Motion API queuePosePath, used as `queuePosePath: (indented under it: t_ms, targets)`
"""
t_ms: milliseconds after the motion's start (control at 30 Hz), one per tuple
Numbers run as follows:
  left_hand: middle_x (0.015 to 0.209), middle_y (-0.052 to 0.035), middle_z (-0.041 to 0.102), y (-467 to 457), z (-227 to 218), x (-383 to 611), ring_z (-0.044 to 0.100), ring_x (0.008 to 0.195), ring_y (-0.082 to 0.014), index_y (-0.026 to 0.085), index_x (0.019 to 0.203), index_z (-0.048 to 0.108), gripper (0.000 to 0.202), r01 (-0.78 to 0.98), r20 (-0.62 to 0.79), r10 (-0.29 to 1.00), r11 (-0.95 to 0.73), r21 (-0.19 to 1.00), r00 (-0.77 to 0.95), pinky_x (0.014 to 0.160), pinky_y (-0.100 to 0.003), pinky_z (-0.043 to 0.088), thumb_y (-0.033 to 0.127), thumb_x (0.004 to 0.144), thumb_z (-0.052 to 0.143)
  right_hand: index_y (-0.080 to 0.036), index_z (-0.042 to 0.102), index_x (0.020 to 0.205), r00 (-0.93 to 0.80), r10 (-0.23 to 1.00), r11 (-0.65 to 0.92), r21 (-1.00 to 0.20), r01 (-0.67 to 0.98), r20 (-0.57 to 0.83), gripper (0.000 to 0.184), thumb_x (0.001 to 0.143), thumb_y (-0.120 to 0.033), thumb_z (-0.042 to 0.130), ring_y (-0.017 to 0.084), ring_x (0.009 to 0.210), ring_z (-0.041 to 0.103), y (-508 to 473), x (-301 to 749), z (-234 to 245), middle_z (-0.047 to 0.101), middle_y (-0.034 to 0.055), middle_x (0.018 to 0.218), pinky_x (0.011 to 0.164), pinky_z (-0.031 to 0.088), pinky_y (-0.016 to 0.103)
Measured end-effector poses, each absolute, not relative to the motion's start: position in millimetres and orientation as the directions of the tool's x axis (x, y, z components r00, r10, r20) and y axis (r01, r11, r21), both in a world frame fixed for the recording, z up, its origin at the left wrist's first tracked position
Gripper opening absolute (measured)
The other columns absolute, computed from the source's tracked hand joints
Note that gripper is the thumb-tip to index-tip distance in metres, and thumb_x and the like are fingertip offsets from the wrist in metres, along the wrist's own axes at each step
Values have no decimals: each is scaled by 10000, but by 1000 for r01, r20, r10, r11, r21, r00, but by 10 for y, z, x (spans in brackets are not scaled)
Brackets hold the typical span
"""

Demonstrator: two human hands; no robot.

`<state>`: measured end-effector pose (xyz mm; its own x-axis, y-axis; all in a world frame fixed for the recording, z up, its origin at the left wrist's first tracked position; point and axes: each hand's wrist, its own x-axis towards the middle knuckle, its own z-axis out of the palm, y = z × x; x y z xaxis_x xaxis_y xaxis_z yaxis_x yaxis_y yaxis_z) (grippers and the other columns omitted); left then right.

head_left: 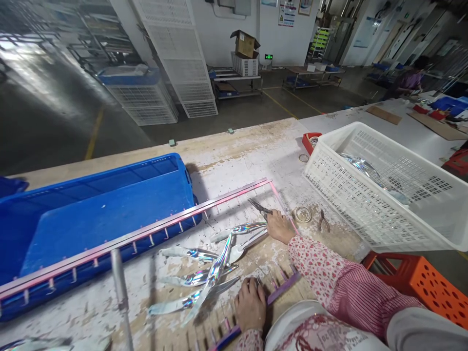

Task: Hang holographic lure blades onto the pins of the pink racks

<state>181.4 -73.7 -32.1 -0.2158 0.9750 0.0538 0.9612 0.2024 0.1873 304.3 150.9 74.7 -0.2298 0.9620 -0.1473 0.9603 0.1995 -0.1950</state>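
Observation:
My right hand (281, 226) is closed around dark-jawed pliers (259, 205), whose tips point left over the table. Close by my body, my left hand (250, 304) has its fingers curled over the near purple bar of a pegged rack (283, 288); its fingertips partly hide what they grip. The rack's long pink far bar (146, 233) carries a row of small pegs and crosses the blue tray's near side. Between my hands and the tray lie several long, shiny iridescent pieces with whitish ends (215, 268), some overlapping. One has its end beside my right hand.
A blue tray (109, 195) stands at left, a grey metal post (120, 280) before it. On the right are a tape roll (302, 215), small pliers (323, 222), a white crate (340, 195) with shiny pieces, and an orange stool (431, 287). A person (409, 80) sits far right.

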Motion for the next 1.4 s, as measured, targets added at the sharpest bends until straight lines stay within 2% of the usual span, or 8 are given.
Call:
queuePosePath:
  t_ms: [333,467,567,700,767,867,1033,1400]
  targets:
    - [1227,-85,598,-733,-295,1811,576,1023,-199,188,1160,632,341,958,51,976,199,205,-213,886,-354,368,279,971,364,-153,611,948,-288,915,99,-535,839,-281,178,879,-293,525,188,847,553,1626,3010,783,600,109,973,744,429,302]
    - [1243,-89,593,-726,-287,1812,566,1043,-204,188,1168,627,346,956,33,975,206,209,-218,898,-364,361,274,970,356,-177,553,837,-323,834,-370,-887,275,-448,150,807,-319,591,103,635,462,1602,2974,661,532,-14,718,578,370,215]
    - [1242,-89,598,-726,-278,1814,566,1043,-204,189,1171,628,341,956,31,976,205,210,-216,895,-365,363,272,967,368,-179,525,827,-482,718,-651,-728,-212,-501,230,776,-376,633,93,590,438,1486,2868,616,524,-9,722,522,331,202]
    - [1230,-81,601,-729,-258,1822,575,1029,-200,191,1153,643,326,959,50,975,202,197,-216,883,-364,373,264,965,386,-190,505,783,-563,746,-655,-540,-528,-355,225,809,-393,597,105,633,456,1338,2662,633,548,25,783,539,341,208]
    - [1225,-77,601,-731,-247,1827,579,1020,-199,195,1147,647,318,961,59,974,206,187,-220,873,-362,379,258,963,395,-194,517,781,-499,799,-570,-686,-452,-335,235,850,-419,520,114,646,458,1338,2629,668,551,29,795,551,362,216]
    - [1226,-77,601,-734,-242,1832,578,1024,-202,194,1149,646,310,962,64,973,208,177,-222,879,-366,379,247,960,406,-174,581,781,-326,871,-378,-925,35,-369,289,848,-436,478,130,705,481,1414,2790,736,550,18,782,590,396,216]
    - [1219,-79,605,-737,-274,1820,578,1025,-203,193,1137,652,306,965,63,976,194,178,-208,884,-366,384,246,957,410,-181,629,781,-303,889,-133,-826,548,-344,68,722,-191,598,178,882,544,1377,3303,747,600,31,850,750,399,245]
    - [1219,-73,603,-746,-334,1805,583,1003,-194,199,1128,648,297,961,80,973,200,191,-218,863,-354,391,264,959,412,-193,650,1060,-408,638,-663,-735,140,-653,382,684,-263,656,164,902,589,1607,3037,885,629,35,922,623,476,230]
